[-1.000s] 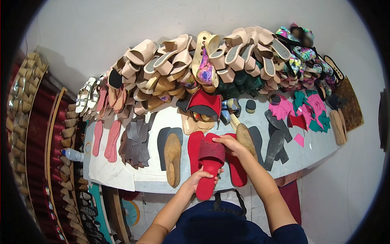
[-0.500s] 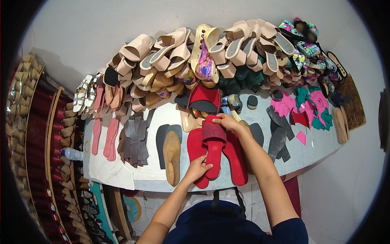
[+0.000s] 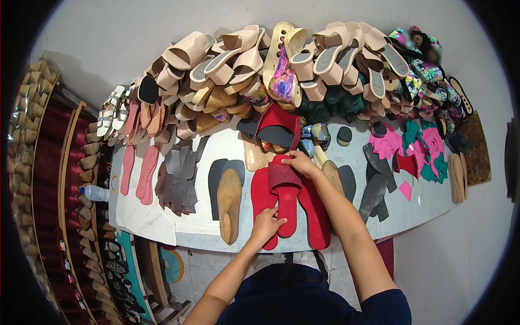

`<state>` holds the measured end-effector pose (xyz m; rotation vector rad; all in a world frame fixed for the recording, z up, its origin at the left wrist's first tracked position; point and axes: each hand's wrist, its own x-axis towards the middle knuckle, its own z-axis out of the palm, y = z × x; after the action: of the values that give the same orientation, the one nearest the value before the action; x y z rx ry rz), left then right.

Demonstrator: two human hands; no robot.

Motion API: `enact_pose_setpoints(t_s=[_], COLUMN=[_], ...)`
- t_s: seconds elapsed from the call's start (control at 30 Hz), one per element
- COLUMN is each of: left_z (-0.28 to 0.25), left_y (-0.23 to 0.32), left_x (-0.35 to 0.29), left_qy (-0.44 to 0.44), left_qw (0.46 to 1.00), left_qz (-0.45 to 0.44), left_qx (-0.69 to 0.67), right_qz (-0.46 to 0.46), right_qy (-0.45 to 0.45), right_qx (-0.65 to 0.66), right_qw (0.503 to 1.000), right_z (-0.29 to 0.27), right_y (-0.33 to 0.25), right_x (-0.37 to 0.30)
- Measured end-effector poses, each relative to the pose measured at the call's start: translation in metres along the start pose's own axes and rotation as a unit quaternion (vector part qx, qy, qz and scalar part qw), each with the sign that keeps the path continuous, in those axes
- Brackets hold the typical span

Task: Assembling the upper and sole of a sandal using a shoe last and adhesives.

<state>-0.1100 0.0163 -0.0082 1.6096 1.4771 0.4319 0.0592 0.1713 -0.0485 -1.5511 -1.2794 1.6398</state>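
Observation:
A red slide sandal (image 3: 287,214) with a dark red, textured strap lies over two red soles, one on the left (image 3: 259,196) and one on the right (image 3: 318,225). My right hand (image 3: 301,164) grips the sandal at its toe end, just above the strap. Closer to me, my left hand (image 3: 267,226) pinches the sandal's left edge near the heel. Beyond the toe stands a red upper (image 3: 292,125) over dark sole pieces. Wooden lasts flank the work, one on the left (image 3: 229,203) and another (image 3: 332,176) partly behind my right forearm.
A heap of beige heeled sandals (image 3: 330,57) lines the back of the table. On the left lie grey cut pieces (image 3: 183,181) and pink insoles (image 3: 146,181). To the right are black strips (image 3: 375,187) and pink scraps (image 3: 385,144). A bottle (image 3: 96,192) stands beyond the left edge.
The view has shifted slightly, so the heap appears further right. Both hands keep their grip on the sandal, which has turned a little, its heel now a bit further right.

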Motion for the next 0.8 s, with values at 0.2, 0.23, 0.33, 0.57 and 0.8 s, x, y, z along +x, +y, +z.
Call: enact_pose_setpoints(t_s=[0.2,0.23,0.33,0.57,0.8], left_z=[0.0,-0.001,0.005,0.012,0.014], left_y=[0.0,0.004,0.006,0.004,-0.014], left_x=[-0.002,-0.003,-0.008,-0.024,-0.021], left_qy=[-0.029,-0.044,-0.095,-0.077,-0.1], left_qw=[1.0,0.999,0.994,0.995,0.991], left_qz=[-0.007,-0.005,-0.035,-0.058,-0.073], left_qx=[-0.004,0.005,0.038,0.011,-0.06], right_qz=[0.011,0.014,0.031,-0.062,-0.177], right_qy=[0.002,-0.005,0.023,0.022,0.171], right_qx=[0.032,0.055,-0.046,-0.297,-0.296], right_qw=[0.999,0.998,0.998,0.953,0.923], right_z=[0.002,0.001,0.005,0.005,0.008], right_y=[0.0,0.003,0.009,-0.002,-0.004], right_x=[-0.005,-0.005,-0.012,-0.027,-0.064])
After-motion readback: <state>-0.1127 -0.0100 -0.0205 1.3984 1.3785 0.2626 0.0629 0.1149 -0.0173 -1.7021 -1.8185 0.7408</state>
